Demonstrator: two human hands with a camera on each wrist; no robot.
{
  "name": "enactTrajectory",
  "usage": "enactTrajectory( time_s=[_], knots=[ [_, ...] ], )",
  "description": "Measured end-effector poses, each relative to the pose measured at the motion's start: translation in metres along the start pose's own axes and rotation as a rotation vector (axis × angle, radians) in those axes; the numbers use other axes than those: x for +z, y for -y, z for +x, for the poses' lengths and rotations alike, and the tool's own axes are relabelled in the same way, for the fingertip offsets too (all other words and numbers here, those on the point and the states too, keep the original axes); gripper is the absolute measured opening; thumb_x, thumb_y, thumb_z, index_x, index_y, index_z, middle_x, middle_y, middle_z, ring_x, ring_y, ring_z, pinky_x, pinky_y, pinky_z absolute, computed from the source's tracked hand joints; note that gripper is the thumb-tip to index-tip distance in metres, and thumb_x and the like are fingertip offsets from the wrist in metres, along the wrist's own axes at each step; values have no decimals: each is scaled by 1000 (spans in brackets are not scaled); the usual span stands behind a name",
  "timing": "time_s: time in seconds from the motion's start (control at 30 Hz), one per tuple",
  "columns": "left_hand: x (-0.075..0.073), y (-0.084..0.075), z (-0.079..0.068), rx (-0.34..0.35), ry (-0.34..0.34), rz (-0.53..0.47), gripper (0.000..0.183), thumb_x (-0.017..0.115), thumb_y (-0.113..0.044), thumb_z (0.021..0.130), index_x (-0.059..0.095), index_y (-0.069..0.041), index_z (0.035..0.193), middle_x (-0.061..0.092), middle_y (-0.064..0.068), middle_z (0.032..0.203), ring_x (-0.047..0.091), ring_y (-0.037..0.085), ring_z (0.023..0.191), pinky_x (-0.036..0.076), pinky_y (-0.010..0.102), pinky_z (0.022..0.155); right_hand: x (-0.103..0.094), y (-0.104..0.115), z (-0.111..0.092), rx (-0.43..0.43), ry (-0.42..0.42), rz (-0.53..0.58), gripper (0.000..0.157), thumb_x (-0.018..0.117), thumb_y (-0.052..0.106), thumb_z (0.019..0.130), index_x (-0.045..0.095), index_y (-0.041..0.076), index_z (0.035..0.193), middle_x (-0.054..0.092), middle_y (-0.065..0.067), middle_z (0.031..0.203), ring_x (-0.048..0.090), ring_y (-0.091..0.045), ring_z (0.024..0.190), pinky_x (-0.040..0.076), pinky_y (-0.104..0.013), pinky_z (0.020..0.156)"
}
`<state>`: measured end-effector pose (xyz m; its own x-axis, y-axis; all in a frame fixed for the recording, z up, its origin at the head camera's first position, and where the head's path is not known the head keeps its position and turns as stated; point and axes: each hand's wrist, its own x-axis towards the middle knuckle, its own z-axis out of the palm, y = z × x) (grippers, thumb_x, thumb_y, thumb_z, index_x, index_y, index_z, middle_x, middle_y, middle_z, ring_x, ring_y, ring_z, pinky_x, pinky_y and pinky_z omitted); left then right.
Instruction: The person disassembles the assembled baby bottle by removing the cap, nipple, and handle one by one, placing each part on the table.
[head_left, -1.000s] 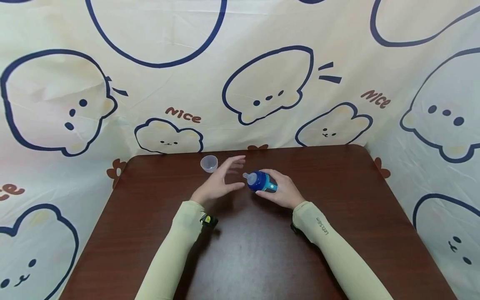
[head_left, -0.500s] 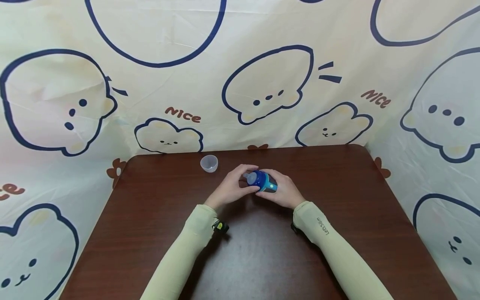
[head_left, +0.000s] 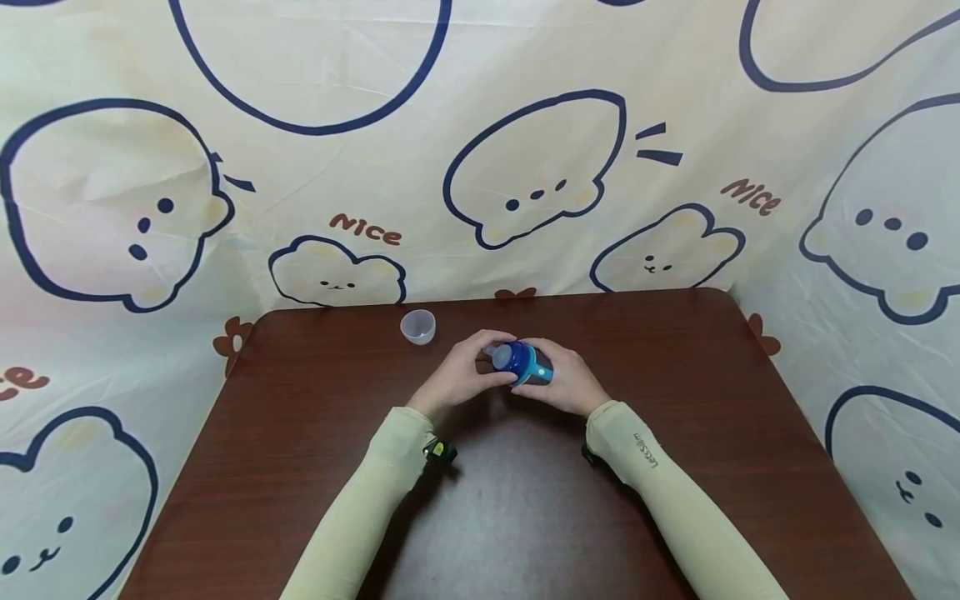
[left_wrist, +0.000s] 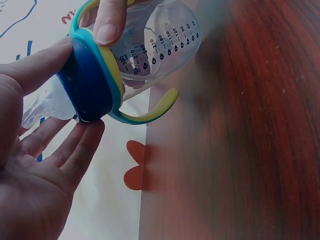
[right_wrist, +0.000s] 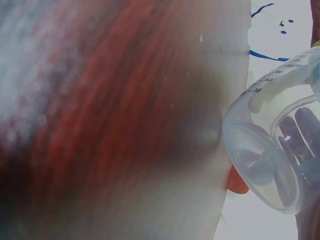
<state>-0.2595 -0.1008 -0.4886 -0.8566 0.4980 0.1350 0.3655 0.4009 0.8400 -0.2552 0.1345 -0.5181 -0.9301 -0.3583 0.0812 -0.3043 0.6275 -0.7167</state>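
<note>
A clear baby bottle (left_wrist: 160, 50) with printed measuring marks is held between both hands over the table, tilted with its nipple toward the left. Around its neck sits a dark blue collar (left_wrist: 90, 80), next to a teal and yellow handle ring (left_wrist: 150, 112). My left hand (head_left: 462, 377) grips the collar, thumb on one side and fingers on the other. My right hand (head_left: 564, 379) holds the bottle near the handle ring; its thumb shows at the ring in the left wrist view. The bottle's rounded base (right_wrist: 260, 165) fills the right side of the right wrist view.
A small clear cup-shaped cap (head_left: 417, 327) stands near the table's back edge, left of the hands. The dark brown wooden table (head_left: 675, 375) meets a cream curtain (head_left: 510, 50) with cartoon prints behind and at both sides.
My left hand has moved right from beside the nipple and taken hold of the blue collar. The right hand and the bottle have stayed almost in place.
</note>
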Motion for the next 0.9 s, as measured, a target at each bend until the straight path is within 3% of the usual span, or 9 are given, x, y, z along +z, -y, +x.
enactTrajectory(
  time_s=[0.3,0.7,0.9],
  knots=[
    [1,2,-1,-12,-10,-26,59,87,-25,86,60,-23,138,62,2,135,63,26,116,57,54,99,0,-1,-1,-1,4,-2,81,86,54,80,53,20,145,62,-6,139,60,-30,121,54,-54,101],
    [8,5,-1,-64,-84,-77,60,90,-32,81,66,-27,135,67,-2,133,64,25,117,57,54,99,-1,-2,0,10,9,11,79,87,52,80,54,20,143,63,-6,136,60,-29,119,55,-54,100],
    [6,5,0,-62,-66,-108,58,90,-29,82,66,-26,136,65,1,136,62,28,120,55,57,102,-1,-2,1,4,8,5,78,87,53,80,54,20,143,64,-5,135,60,-29,119,55,-53,100]
  ],
)
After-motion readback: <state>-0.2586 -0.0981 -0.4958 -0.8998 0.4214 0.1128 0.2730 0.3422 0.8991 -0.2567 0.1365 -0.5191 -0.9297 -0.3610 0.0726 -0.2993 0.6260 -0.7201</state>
